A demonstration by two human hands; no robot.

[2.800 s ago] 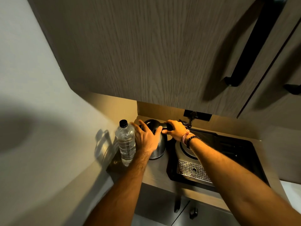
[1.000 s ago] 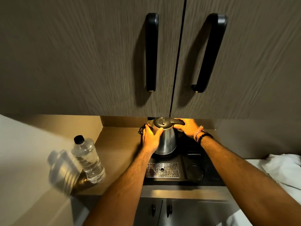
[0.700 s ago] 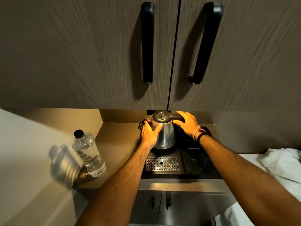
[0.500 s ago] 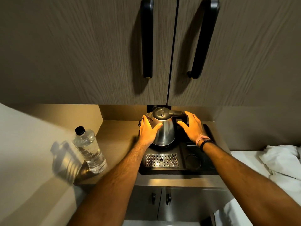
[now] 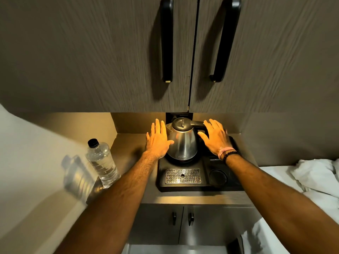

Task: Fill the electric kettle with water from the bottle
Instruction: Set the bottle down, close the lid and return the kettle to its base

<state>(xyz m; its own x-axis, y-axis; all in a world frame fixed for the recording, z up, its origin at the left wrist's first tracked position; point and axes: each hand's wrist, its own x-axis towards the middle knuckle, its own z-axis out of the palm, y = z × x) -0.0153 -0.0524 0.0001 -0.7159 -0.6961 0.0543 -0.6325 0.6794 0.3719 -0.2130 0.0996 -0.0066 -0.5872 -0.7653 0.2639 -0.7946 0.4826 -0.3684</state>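
Kettle [image 5: 183, 143] stands upright, lid shut, at the back of the black tray [image 5: 227, 184], close under the cabinet doors [image 5: 110, 52]. Left hand [image 5: 158, 142] spread flat at its 9 o'clock, thumb touching the steel side, not gripping. Right hand [image 5: 216, 139] spread at 3 o'clock beside the handle, holding nothing. Bottle [image 5: 101, 164] capped, upright on the counter [image 5: 132, 143] at 8 o'clock from the kettle, well apart, near the left wall. Bare counter between bottle and tray. Drip grate [image 5: 183, 176] at the tray front.

Left hand [image 5: 158, 141] and right hand [image 5: 215, 137] flank the kettle [image 5: 183, 143], spread flat.
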